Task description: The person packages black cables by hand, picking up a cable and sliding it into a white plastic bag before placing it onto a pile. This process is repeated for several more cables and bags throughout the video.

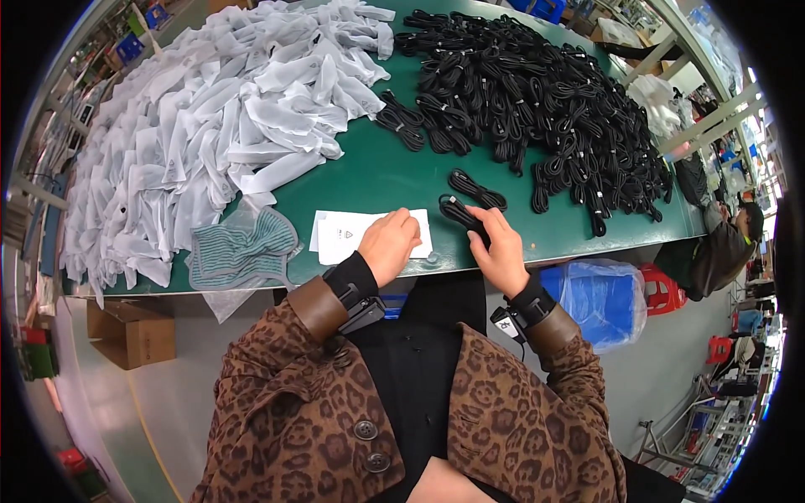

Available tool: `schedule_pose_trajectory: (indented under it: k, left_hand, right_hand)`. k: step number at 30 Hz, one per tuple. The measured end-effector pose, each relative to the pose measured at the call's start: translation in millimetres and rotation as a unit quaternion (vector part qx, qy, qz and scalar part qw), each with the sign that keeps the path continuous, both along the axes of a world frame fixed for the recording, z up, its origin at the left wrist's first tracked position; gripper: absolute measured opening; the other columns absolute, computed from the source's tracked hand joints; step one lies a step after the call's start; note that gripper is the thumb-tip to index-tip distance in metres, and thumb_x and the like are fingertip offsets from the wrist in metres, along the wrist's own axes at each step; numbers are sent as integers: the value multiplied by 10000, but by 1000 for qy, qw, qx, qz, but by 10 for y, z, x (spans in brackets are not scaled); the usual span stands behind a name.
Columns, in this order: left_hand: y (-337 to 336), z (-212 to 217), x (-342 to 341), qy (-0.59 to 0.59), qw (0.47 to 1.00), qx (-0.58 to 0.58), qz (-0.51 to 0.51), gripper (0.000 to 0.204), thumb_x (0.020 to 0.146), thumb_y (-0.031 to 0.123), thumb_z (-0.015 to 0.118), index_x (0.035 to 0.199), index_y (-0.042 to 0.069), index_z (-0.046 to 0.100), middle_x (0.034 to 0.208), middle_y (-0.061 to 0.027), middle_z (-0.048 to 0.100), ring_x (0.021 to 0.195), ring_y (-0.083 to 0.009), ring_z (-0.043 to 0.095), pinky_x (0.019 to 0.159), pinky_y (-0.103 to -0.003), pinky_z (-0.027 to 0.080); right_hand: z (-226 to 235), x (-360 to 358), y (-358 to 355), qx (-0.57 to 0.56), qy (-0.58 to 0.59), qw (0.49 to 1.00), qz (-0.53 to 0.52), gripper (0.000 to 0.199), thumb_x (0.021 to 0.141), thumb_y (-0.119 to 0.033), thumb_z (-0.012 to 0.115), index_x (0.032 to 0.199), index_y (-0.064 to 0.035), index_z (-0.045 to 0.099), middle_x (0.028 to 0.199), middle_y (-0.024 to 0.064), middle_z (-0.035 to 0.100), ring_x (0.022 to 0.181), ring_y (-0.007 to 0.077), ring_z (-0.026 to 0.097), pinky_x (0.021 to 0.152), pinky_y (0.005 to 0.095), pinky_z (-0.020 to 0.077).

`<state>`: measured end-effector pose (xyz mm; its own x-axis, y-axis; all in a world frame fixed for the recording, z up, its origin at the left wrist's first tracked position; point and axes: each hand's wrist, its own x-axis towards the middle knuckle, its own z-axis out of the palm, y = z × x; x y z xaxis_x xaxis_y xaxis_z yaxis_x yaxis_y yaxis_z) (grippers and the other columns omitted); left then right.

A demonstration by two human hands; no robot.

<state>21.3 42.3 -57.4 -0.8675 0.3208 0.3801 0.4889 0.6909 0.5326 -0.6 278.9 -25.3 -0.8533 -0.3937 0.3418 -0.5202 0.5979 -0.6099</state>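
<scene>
Across a green table (360, 176), a pile of white bags (218, 109) and a heap of black cables (537, 109)

On the left side, the pile reaches down to the table's near edge; the heap fills the far right. Front left lies a striped cloth (239, 247). Just right of it, flat white packets (342, 239) lie lengthwise along the near edge, partly covered by the left hand (391, 246). Its fingers curl inward; whether they pinch a packet, I cannot tell. The right hand (501, 251) clasps a cable bundle (457, 210) between thumb and fingers, over the near edge, right of the packets. This bundle's long axis slants, one looped end pointing forward and left; its rear end is hidden by the hand. Just beyond lies a spare bundle (478, 189), slanting similarly.
</scene>
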Motion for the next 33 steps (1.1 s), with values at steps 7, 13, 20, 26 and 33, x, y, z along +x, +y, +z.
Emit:
schedule_pose_trajectory:
  k: [7,13,20,26,33]
  left_hand:
    - [-49,-30,8,-18,998,56,36,117,864,85,695,898,24,602,869,-122,566,786,-308,600,694,-384,492]
    - [-66,87,20,-132,977,161,53,91,864,34,678,886,6,595,799,-91,571,673,-202,568,645,-317,471]
    - [-113,17,-4,-184,959,204,69,86,886,28,663,909,4,583,792,-44,585,690,-105,564,642,-263,472]
    - [-104,2,16,-206,946,234,92,96,902,40,659,932,0,578,808,-39,617,704,-88,576,655,-244,489]
    - [-94,59,35,-189,941,267,91,89,896,30,658,934,3,582,833,-44,611,718,-96,579,664,-254,489]
  right_hand:
    - [-140,25,-59,-56,-7,998,26,364,818,11,659,1175,0,593,955,125,591,882,280,616,793,344,493]
    - [-121,6,-138,-186,-169,968,9,315,849,-35,686,1152,-13,604,942,44,583,905,150,591,817,301,473]
    - [-29,-228,-29,-345,-228,909,54,258,935,-112,650,1165,-8,594,1011,18,603,958,100,552,879,277,444]
    - [195,-171,-134,-293,-249,922,53,253,959,-116,627,1172,14,591,1002,52,649,887,108,589,820,287,484]
    - [42,-71,-205,-83,-91,988,92,332,939,-151,667,1222,15,623,980,120,708,783,156,644,742,313,526]
